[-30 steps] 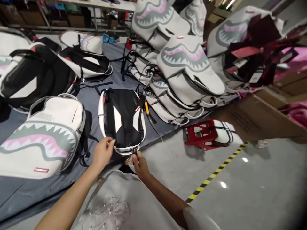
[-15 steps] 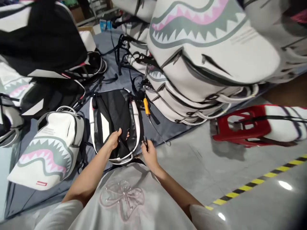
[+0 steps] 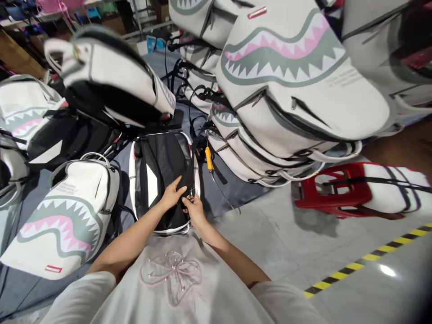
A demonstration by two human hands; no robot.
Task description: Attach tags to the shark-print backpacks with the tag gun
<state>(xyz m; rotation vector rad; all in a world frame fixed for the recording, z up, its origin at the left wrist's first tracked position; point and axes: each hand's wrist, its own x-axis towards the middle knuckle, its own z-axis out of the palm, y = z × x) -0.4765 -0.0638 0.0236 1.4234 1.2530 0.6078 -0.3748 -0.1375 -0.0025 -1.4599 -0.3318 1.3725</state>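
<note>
A white-and-black backpack [image 3: 162,150] lies in front of me with its black padded back and shoulder straps facing up. My left hand [image 3: 173,194] is closed on a black shoulder strap [image 3: 189,173] over the lower right of the backpack. Close against it, my right hand [image 3: 195,210] grips small dark metal snips [image 3: 191,194], their tips at the strap. Fingers partly hide the tool. An orange-handled tool [image 3: 209,158] with a thin metal shaft lies just right of the backpack.
At the right rises a stack of white shark-mouth backpacks [image 3: 286,58]. Another shark-mouth backpack [image 3: 64,220] lies left. Behind it, a tilted white-and-black backpack [image 3: 111,76] rests over others. A red plastic stool [image 3: 332,186] and striped floor tape [image 3: 354,266] are at the right.
My right hand has come left with the snips to the strap, beside my left hand. The strap now extends up the backpack's right side. At upper left, a backpack has turned and shifted right.
</note>
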